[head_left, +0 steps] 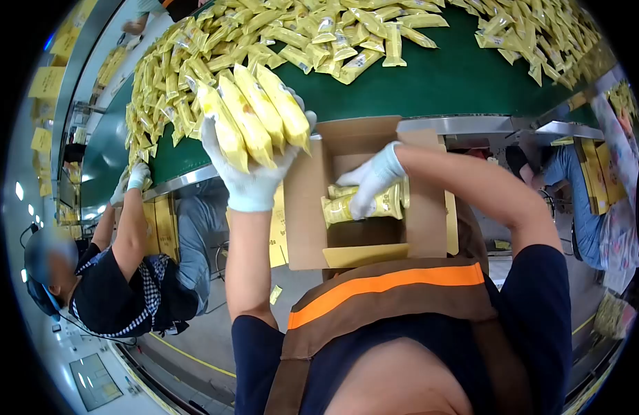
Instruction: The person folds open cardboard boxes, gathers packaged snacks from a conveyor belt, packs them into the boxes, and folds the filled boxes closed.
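Observation:
My left hand (254, 181), in a white glove, is closed around several yellow wrapped snack packets (254, 114) lined up side by side. It holds them up over the near edge of the green belt, left of an open cardboard box (307, 228). Inside that box is my right hand (371, 181), also gloved, with its fingers bent over yellow packets (383, 205) lying there. The fingertips are partly hidden, but the hand grips the packets from above. The box's flaps stand spread outward.
A large heap of yellow packets (319, 31) covers much of the green conveyor belt (430, 83), with another heap (540, 34) at right. A co-worker (136, 277) works at the belt on my left; another person's legs (575, 183) show at right. One packet (276, 294) lies on the floor.

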Demonstrator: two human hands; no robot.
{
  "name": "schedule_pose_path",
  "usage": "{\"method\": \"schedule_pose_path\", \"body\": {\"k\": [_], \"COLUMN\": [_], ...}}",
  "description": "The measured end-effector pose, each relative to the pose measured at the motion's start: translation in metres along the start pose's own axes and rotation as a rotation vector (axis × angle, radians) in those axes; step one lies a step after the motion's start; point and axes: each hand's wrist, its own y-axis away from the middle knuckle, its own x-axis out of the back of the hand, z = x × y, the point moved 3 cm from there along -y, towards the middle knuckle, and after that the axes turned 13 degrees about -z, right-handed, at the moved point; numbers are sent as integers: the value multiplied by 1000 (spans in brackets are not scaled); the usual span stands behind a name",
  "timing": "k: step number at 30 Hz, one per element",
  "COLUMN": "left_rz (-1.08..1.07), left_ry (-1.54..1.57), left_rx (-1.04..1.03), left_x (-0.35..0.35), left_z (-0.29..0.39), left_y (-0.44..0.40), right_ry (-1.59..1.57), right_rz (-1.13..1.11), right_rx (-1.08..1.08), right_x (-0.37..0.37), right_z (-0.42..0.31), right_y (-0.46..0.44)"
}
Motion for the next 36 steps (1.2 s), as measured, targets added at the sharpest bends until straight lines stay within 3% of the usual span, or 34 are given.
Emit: {"method": "schedule_pose_path", "body": {"k": [1, 3, 5, 7, 9, 11, 14, 15, 17, 19, 22, 26, 27, 29, 31, 32, 33, 35, 36], "left_rz": [-6, -10, 68, -105, -415, -546, -528, -524, -521, -536, -532, -638, -580, -554, -443, -413, -550, -803, -921], "left_ry": [4, 32, -276, -1165, -1958, -2246, -2559, -2586, -2639, -2581, -2706, -2895, -3002, -2749, -2151, -2041, -1935, -1706, -1592], "left_rx": [31, 97, 293, 721, 900, 905, 784, 758, 709, 1127, 1531, 1220, 833, 924, 1477, 1450, 1399, 1295, 1230], "left_x": [-2, -2, 8, 0, -14, -3, 22, 34, 52, 68, 103, 99, 90, 75, 69, 78, 79, 71, 67], "left_z": [-6, -21, -29, -34, -56, -73, -86, -93, -108, -123, -155, -163, -165, -164, -163, -161, -156, -136, -122], "left_y": [5, 14, 24, 33, 26, 29, 30, 33, 40, 44, 48, 44, 51, 44, 28, 29, 24, 14, 7], "right_ry": [-31, 556, 928, 1077, 890, 626, 948, 1063, 916, 842, 898, 732, 682, 583, 566, 452, 331, 12, 152], "right_rz": [107, 334, 487, 594, 563, 428, 465, 480, 448, 380, 163, 96, 91, 174, 18, -55, -124, 108, 426], "right_rx": [-58, -306, -354, -289, -154, -35, -138, -157, -127, -128, -66, -211, -271, -192, -164, 144, 450, 729, 727], "right_x": [-13, -47, -77, -101, -112, -113, -117, -119, -120, -121, -113, -107, -106, -104, -89, -76, -59, 5, 49], "right_z": [7, -21, -19, -1, 13, 3, -10, -8, -3, -6, -22, -14, -1, 16, -18, -21, -23, -49, -55], "right_y": [-2, 0, -18, -36, -50, -30, -4, -2, -1, 0, 18, -1, -19, -43, 10, 22, 37, 98, 136]}}
